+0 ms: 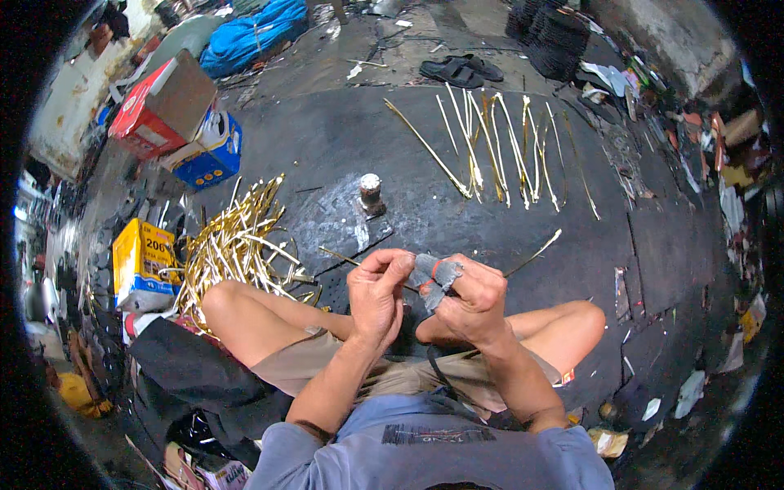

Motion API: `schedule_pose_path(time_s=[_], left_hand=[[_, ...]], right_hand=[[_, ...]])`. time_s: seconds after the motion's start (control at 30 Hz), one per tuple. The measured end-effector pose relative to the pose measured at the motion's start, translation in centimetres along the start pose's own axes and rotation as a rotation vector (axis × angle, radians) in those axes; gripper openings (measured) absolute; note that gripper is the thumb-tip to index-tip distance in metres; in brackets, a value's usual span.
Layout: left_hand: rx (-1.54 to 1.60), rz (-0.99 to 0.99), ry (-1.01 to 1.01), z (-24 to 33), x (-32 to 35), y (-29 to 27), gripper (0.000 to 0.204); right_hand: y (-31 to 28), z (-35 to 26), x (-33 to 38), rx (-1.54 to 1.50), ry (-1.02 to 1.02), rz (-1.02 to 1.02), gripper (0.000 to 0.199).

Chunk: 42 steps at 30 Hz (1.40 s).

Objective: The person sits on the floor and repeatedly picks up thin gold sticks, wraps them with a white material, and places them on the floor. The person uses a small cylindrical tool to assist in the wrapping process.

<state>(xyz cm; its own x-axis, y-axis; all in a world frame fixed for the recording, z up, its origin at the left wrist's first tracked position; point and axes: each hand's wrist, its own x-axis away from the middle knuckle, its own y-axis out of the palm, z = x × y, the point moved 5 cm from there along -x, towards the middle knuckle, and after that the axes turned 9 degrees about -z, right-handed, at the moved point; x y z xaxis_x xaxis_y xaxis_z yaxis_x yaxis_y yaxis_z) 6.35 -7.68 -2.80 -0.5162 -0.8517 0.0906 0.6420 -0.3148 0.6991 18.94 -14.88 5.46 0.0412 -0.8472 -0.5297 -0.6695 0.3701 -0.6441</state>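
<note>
Above my crossed legs, a thin gold-and-white strip (535, 253) runs slantwise through both hands. My left hand (380, 290) pinches it between thumb and forefinger, and a short end pokes out to the left. Beside it, my right hand (478, 302) is closed on the same strip, its longer end reaching out to the right with a pale tip. Grey cloth (433, 278) wraps the right hand's fingertips, tied with an orange band. Further away stands a small cylinder (371, 196) with a white-crusted top, white smears around it.
Left of my knee lies a heap of gold-and-white strips (237, 245), beside a yellow-and-blue box (145, 257). Several strips (498, 151) lie in a row at the far right of the dark mat (327, 139). Beyond are black sandals (461, 71), a red box (159, 106) and a blue bundle (253, 37).
</note>
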Motion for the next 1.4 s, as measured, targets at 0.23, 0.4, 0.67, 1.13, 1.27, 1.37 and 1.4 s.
schedule_pose_path(time_s=[0.23, 0.4, 0.67, 1.13, 1.27, 1.37, 1.4], left_hand=[[-0.212, 0.068, 0.187, 6.4, -3.4, -2.6, 0.008], [-0.311, 0.233, 0.163, 9.0, -8.7, -9.5, 0.01], [-0.46, 0.584, -0.052, 5.0, -15.2, -24.1, 0.017], [-1.546, -0.219, 0.012, -16.5, -8.9, -14.3, 0.032], [-1.809, -0.702, -0.191, -25.1, -6.8, -13.4, 0.023], [-1.822, -0.579, -0.26, -25.9, -6.4, -14.5, 0.014], [-1.802, -0.531, -0.265, -25.3, -6.5, -14.3, 0.012]], right_hand=[[0.3, -1.1, -0.1, 0.003, -0.056, -0.041, 0.022], [1.6, 0.2, 4.7, -0.005, 0.105, -0.135, 0.017], [0.9, 1.5, 14.6, -0.13, 0.551, -0.244, 0.017], [7.8, 5.8, 23.1, -0.041, 0.737, -0.416, 0.013], [6.4, 5.9, 22.3, 0.048, 0.813, -0.547, 0.019], [4.3, 5.6, 19.9, 0.165, 0.889, -0.393, 0.022], [3.6, 5.7, 19.1, 0.19, 0.857, -0.358, 0.026]])
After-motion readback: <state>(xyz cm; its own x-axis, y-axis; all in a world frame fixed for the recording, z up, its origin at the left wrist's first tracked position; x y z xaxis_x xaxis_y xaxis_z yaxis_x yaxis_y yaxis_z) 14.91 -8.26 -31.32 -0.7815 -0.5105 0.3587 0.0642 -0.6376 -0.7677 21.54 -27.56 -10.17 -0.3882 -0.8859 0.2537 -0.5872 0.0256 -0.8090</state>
